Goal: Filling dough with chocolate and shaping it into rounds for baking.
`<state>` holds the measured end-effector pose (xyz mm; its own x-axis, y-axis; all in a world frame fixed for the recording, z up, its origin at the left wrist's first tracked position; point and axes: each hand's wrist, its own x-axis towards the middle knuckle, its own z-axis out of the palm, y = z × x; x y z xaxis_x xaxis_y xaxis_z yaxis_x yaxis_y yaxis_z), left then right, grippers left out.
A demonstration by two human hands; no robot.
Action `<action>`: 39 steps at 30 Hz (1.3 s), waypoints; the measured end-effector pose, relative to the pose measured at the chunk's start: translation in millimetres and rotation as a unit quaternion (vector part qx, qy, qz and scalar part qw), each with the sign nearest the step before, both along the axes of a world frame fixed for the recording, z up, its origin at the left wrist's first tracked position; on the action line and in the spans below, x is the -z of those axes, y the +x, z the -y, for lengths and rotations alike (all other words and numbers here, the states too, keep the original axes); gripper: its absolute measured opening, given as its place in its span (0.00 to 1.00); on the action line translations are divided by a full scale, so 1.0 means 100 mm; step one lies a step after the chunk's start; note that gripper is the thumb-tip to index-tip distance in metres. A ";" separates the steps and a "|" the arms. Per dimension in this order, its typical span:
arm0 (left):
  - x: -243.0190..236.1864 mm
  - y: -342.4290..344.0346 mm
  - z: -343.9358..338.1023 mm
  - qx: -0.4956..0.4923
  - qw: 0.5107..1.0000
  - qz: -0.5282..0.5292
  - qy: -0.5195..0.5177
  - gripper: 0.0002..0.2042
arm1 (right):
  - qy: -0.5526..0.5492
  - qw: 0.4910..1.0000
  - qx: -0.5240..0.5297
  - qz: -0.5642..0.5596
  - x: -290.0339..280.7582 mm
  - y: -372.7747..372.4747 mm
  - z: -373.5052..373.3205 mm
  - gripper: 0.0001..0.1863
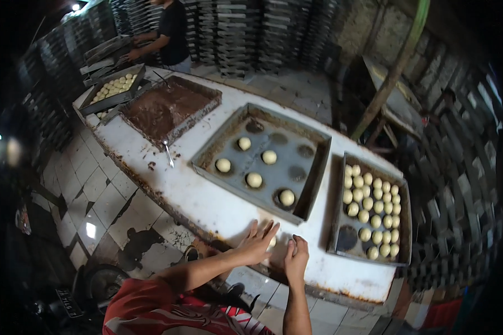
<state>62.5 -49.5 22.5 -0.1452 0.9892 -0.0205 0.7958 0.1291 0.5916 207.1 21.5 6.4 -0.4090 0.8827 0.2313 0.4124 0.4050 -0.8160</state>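
My left hand (258,245) has its fingers stretched out low over the white table, with a pale dough ball (271,241) partly hidden beside it. My right hand (296,254) is close to its right, fingers curled; what they hold, if anything, is hidden. Just beyond both hands sits a square metal pan (314,184) with several spaced dough balls (254,180) and dark round marks. To the right, a second metal tray (335,234) is filled with rows of dough balls (377,207).
On the white table (167,195) stand a tray of brown paste (162,111) with a spoon (169,153), and another dough-ball tray (86,106). A person (170,42) works at the back left. Stacked pans (229,39), a pole (385,89) and motorbike (98,285) surround it.
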 end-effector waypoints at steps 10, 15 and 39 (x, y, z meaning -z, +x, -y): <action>-0.42 -1.88 0.89 0.109 0.924 0.306 -0.201 0.28 | -0.044 0.993 -0.069 0.084 0.22 -0.01 0.10 0.04; -0.33 -2.20 0.85 0.282 0.877 0.363 -0.137 0.26 | 0.114 0.973 0.094 0.180 0.24 -0.79 0.03 0.07; -0.21 -2.62 1.90 0.137 0.797 0.587 -0.032 0.28 | -0.116 0.993 0.017 -0.013 -0.81 -1.02 -2.11 0.27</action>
<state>-199.7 -239.7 43.4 0.2325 0.9719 -0.0361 -0.2983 0.1066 0.9485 104.9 232.7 87.8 -0.3751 0.9265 0.0295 0.4008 0.1908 -0.8961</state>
